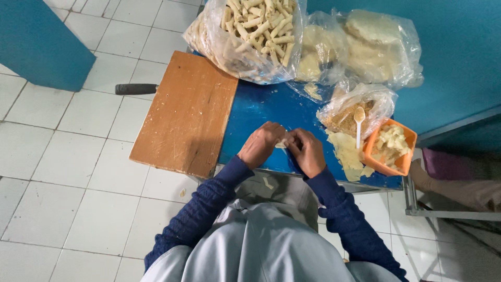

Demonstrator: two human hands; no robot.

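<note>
I have my left hand (261, 143) and right hand (305, 151) pinched on a dough wrapper (282, 144) at the surface's (261, 109) near edge — bag of finished rolls (255, 31) full, wrappers (345, 154) left.

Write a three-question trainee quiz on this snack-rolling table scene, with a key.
1. True or false: the white plastic spoon lies on the brown wooden board.
2. What do the left hand and right hand pinch between them?
3. Which holds pale filling pieces: (a) orange square plastic tub, (b) clear bag of rolled sticks?

Key: 1 false, it stands in the bag of brown crumbs; 2 a small pale wrapper piece; 3 a.
</note>
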